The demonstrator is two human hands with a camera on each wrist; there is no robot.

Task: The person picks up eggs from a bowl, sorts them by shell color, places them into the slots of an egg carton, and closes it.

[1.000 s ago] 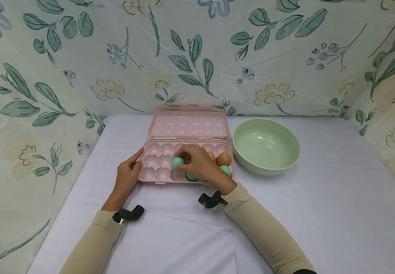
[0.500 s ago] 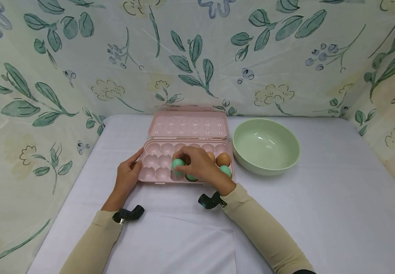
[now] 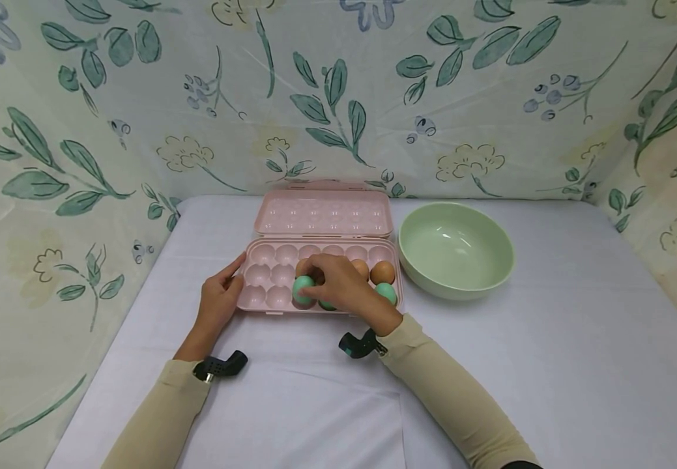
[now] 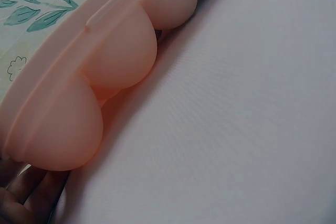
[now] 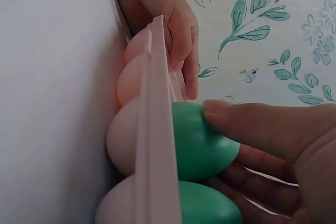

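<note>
A pink egg tray (image 3: 268, 273) with its lid open lies on the white table. My right hand (image 3: 338, 283) pinches a green egg (image 3: 302, 290) (image 5: 202, 142) low in a front-row cup. Another green egg (image 5: 207, 205) sits beside it, a third green egg (image 3: 386, 293) at the front right. Brown eggs (image 3: 382, 272) rest in the middle row, partly hidden by my hand. My left hand (image 3: 217, 299) (image 5: 168, 19) holds the tray's left end, thumb on the rim. In the left wrist view, only the tray's underside (image 4: 105, 72) and fingertips (image 4: 26, 198) show.
A pale green bowl (image 3: 455, 251) stands right of the tray, nothing in it. Floral cloth walls enclose the table at the back and both sides. Bare white tabletop (image 3: 549, 339) spreads to the front and right.
My right hand has lowered the green egg slightly toward the front-row cup. The left hand and tray have stayed still.
</note>
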